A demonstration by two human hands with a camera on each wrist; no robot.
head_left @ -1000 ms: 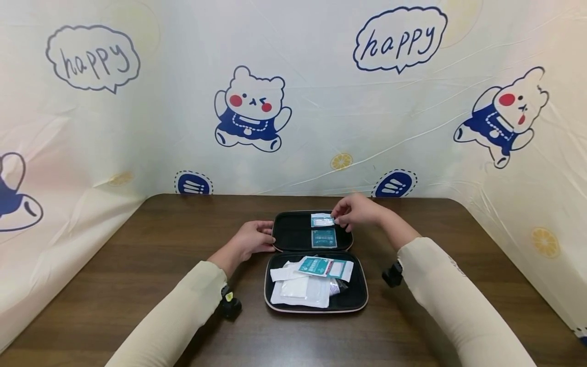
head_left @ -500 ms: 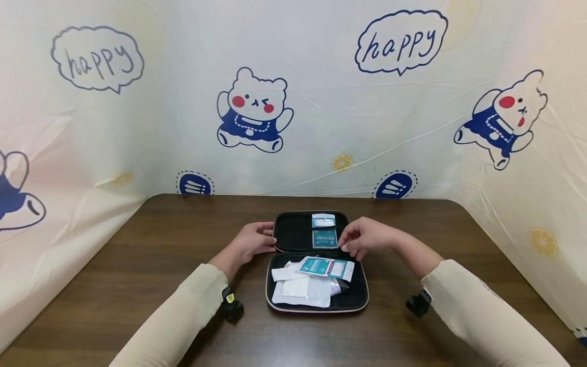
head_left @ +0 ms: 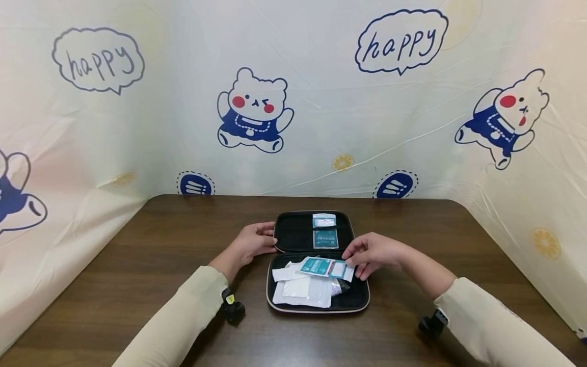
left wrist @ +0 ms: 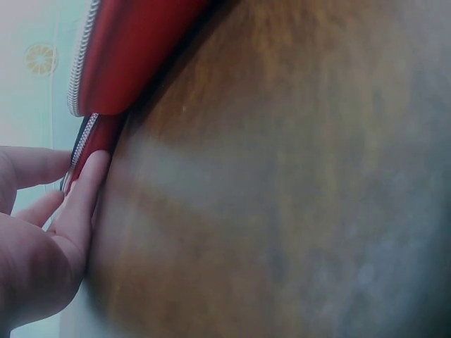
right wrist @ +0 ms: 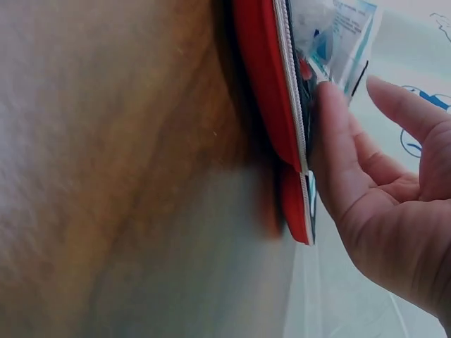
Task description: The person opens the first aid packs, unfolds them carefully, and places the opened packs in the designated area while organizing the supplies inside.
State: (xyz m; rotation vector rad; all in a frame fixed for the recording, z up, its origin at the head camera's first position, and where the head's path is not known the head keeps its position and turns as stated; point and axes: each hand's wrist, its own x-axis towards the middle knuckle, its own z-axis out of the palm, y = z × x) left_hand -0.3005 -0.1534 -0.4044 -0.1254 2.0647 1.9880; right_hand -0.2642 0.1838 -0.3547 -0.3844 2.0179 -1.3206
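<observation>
A zip case lies unfolded on the table, black inside; the wrist views show its red shell and pale zipper. My left hand grips the left edge of the far half, thumb at the rim. Over the right side of the near half is my right hand, thumb and forefinger apart at the corner of a teal-and-white packet. That packet lies on top of several white packs. In the far half, a small white-and-teal sachet sits above a teal sachet.
The brown wooden table reaches back to a cloth backdrop printed with cartoon bears. A dark clear-wrapped item peeks out beneath the packets. Each wrist wears a small black camera.
My right hand has left the upper sachet in the far half and moved down toward me, to the packet in the near half. The left hand stays at the case's edge.
</observation>
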